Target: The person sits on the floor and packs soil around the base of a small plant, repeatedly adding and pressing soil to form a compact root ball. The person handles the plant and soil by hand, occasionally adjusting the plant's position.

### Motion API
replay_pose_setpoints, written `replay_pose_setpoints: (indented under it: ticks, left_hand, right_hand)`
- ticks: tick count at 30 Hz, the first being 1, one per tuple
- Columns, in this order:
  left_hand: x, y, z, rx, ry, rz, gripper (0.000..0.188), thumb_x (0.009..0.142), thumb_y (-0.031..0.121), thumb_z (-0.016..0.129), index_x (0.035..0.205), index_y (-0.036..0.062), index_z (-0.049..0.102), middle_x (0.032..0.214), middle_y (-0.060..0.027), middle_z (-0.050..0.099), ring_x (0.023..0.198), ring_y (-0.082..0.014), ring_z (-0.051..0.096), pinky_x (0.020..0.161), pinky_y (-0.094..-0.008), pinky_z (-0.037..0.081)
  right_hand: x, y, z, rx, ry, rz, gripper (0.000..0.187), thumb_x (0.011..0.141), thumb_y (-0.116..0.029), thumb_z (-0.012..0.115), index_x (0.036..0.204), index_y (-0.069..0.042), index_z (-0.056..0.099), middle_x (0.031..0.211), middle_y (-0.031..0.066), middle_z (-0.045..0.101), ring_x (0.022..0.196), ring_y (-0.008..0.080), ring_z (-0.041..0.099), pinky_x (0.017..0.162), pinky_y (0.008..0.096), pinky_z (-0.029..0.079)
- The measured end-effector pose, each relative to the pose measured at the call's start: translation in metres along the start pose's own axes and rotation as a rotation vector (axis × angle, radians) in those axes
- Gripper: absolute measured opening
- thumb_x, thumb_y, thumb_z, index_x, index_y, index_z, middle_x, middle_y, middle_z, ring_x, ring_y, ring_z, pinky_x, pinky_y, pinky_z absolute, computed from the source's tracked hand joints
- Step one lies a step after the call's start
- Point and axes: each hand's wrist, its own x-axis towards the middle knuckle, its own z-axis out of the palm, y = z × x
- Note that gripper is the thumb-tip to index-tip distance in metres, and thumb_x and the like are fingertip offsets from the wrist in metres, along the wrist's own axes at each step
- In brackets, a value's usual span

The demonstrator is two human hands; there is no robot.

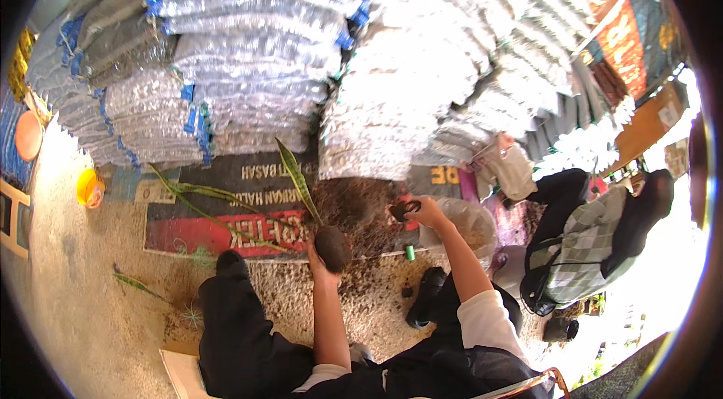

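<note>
Your left hand [322,257] cups the crumbly root ball [332,247] at six o'clock; support it beneath, not by the stiff leaf [295,173]. Your right hand [423,210] pinches a soil clod [399,211].

The sacks [301,45] are stacked in a wall along the far side of the floor [83,308]. Before them lies a flat bag [226,226], with a soil heap [354,207] on its right end. The left hand [320,259] holds the root ball [333,247] at the near edge of that bag, the leaf [295,177] rising behind it toward the sacks. Loose leaves [199,199] lie across the bag to the left. The right hand [423,210] holds a clump [401,210] over the heap's right edge, just before a plastic bag [474,222]. A small pot [410,252] stands near, between the arms. Another person [580,241] sits well to the right. A bowl [90,188] sits at the floor's far left.
</note>
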Motion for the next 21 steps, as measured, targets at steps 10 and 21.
replay_pose_setpoints:
  ticks: [10,21]
  left_hand:
    - [-0.063,-0.029,0.064,0.306,-0.04,-0.076,0.061,0.079,0.062,0.042,0.107,0.0098,0.056,0.098,-0.0093,0.06,0.089,-0.0254,0.059,0.076,-0.0424,0.049]
    - [-0.132,-0.059,0.087,0.421,-0.229,0.171,0.068,0.082,0.064,0.036,0.12,0.0082,0.046,0.114,-0.0101,0.054,0.102,-0.0244,0.054,0.086,-0.0401,0.044]
  right_hand:
    - [-0.089,-0.156,-0.12,0.295,-0.065,-0.273,0.029,0.074,-0.013,0.069,0.098,0.002,0.061,0.082,0.0076,0.065,0.076,0.0121,0.059,0.071,0.0269,0.046]
    - [-0.172,-0.173,-0.081,0.551,-0.416,-0.221,0.038,0.078,-0.023,0.068,0.107,-0.002,0.057,0.093,0.0061,0.062,0.081,0.0132,0.058,0.07,0.0267,0.048]
